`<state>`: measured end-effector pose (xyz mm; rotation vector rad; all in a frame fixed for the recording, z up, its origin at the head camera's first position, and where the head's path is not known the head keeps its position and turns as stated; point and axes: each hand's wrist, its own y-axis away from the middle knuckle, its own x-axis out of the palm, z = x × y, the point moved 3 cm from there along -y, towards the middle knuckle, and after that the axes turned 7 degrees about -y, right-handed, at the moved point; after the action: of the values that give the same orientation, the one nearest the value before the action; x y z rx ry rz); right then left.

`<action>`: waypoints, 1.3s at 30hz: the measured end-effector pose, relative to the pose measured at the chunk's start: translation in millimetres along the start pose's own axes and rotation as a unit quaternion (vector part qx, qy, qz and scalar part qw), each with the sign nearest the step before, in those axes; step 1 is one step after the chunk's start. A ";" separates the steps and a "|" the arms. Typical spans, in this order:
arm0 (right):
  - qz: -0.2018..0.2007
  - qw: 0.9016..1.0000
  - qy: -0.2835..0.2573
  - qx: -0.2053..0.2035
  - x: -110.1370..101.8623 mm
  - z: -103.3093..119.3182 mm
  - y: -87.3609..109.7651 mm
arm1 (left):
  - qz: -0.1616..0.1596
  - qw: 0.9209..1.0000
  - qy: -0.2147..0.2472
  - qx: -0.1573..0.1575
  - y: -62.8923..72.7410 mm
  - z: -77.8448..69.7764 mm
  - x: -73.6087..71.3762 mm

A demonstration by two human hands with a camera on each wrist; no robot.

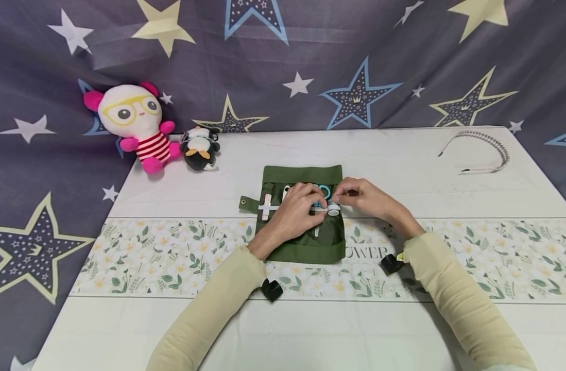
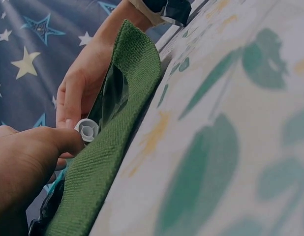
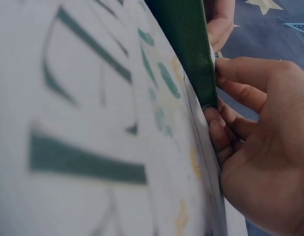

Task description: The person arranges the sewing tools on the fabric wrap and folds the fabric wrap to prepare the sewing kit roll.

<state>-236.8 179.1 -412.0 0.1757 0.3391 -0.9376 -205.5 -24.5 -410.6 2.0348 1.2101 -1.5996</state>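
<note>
A dark green fabric pouch (image 1: 306,252) lies unfolded on the table, a white elastic band (image 1: 274,208) running across it. Under the band's right end sits a small white spool (image 1: 333,208); the left wrist view shows its hollow round end. My left hand (image 1: 298,208) reaches over the pouch, thumb and index finger pinching the band right beside the spool. From the right, my right hand (image 1: 366,196) holds the spool at its upper side with its fingertips, other fingers curled by the pouch's edge. Blue-handled scissors (image 1: 325,191) show partly behind the left hand.
A pale patterned strip (image 1: 266,207) stands under the band at the left, near the snap tab (image 1: 249,203). A pink-and-white plush toy (image 1: 139,123) and penguin plush (image 1: 200,149) sit back left. A headband (image 1: 500,149) lies back right. Star-patterned cloth hangs behind.
</note>
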 end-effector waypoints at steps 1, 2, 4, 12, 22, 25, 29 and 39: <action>0.001 1.000 -0.001 -0.001 0.1 0.0 0.2 | 0.000 1.000 0.000 0.001 0.0 0.0 0.1; 0.001 1.000 -0.002 0.000 -0.1 -0.3 0.2 | 0.000 1.000 -0.001 0.001 0.0 0.0 0.2; 0.001 1.000 -0.003 -0.001 -0.3 -0.5 0.3 | -0.001 1.000 -0.001 0.002 -0.1 0.2 0.4; 0.009 1.000 -0.012 0.003 0.0 -1.3 0.9 | -0.001 1.000 0.000 0.003 0.1 0.9 1.0; -0.001 1.000 -0.020 0.005 0.4 -1.2 2.5 | -0.001 1.000 -0.002 0.002 0.1 0.8 1.0; -0.009 1.000 -0.015 -0.001 1.1 -0.1 3.3 | 0.001 1.000 -0.004 -0.003 0.2 0.7 0.2; -0.029 0.999 -0.002 -0.013 1.2 2.1 4.0 | 0.006 1.000 -0.005 -0.012 1.3 0.7 -1.7; -0.077 0.996 -0.018 -0.052 -3.8 1.6 2.7 | -0.033 0.998 0.010 -0.048 20.5 10.7 -21.4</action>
<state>-236.3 183.0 -409.2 0.0376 0.3709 -1.0717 -198.1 -53.4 -400.4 1.9751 1.3474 -1.5210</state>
